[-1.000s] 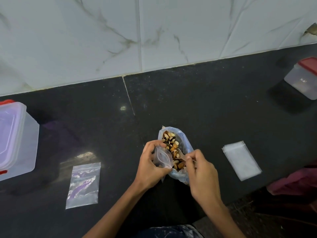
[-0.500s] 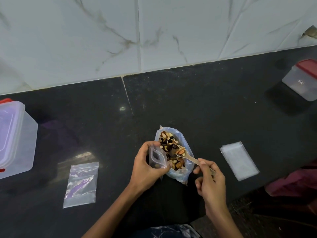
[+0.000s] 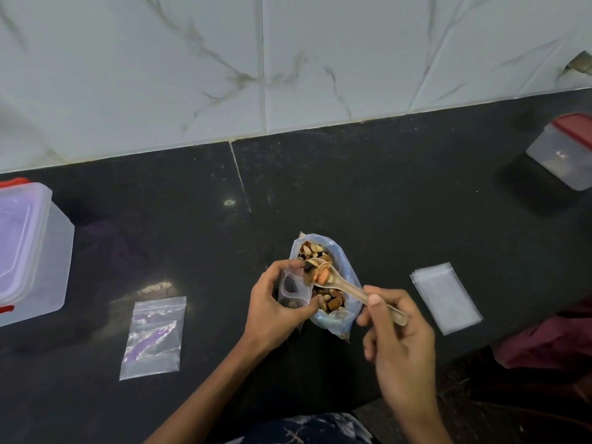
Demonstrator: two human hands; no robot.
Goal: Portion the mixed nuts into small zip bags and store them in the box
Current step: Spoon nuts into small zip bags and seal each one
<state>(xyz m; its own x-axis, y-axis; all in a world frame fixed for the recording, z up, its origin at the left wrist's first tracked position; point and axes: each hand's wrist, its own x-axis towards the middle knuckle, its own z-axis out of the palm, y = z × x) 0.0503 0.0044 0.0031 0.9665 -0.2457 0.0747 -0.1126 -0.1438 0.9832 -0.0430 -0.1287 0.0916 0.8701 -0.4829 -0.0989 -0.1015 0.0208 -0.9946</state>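
Wooden spoon (image 3: pixel 349 288) of nuts over crinkly clear zip bag (image 3: pixel 293 290).

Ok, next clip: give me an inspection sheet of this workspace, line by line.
Surface: dark counter, joint line visible.
Job's things: open bag of mixed nuts; small zip bag; loaded spoon at its mouth; lidded box far left.
Clutter: empty zip bag; stack of bags; red-lidded container.
Hands: left hand holds the small bag; right hand grips the spoon.
Cables: nothing seen.
Surroundings: marbled tile wall.
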